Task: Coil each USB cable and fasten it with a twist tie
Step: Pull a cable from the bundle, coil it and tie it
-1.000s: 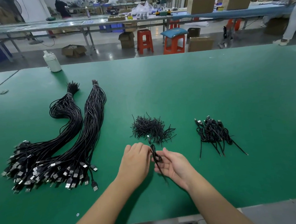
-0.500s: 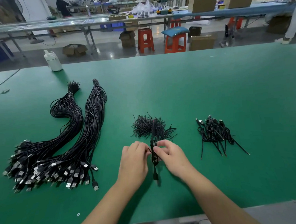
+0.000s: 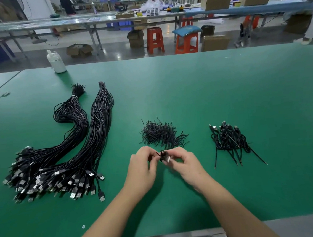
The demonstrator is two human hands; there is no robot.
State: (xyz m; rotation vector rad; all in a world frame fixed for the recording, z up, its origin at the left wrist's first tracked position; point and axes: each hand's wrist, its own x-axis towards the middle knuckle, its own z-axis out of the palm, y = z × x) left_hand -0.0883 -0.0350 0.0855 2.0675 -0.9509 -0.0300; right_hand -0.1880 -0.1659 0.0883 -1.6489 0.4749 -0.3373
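Left hand [image 3: 140,170] and right hand [image 3: 187,165] pinch a coiled cable [image 3: 162,155] above the green table [image 3: 224,95].

Two bare hands meet in the middle, both with fingers curled.

The left hand [image 3: 141,170] and right hand [image 3: 185,165] are close together, fingertips facing each other, and pinch a small black coiled cable [image 3: 162,155] between them. Both forearms reach in from the lower edge, angled toward one another.
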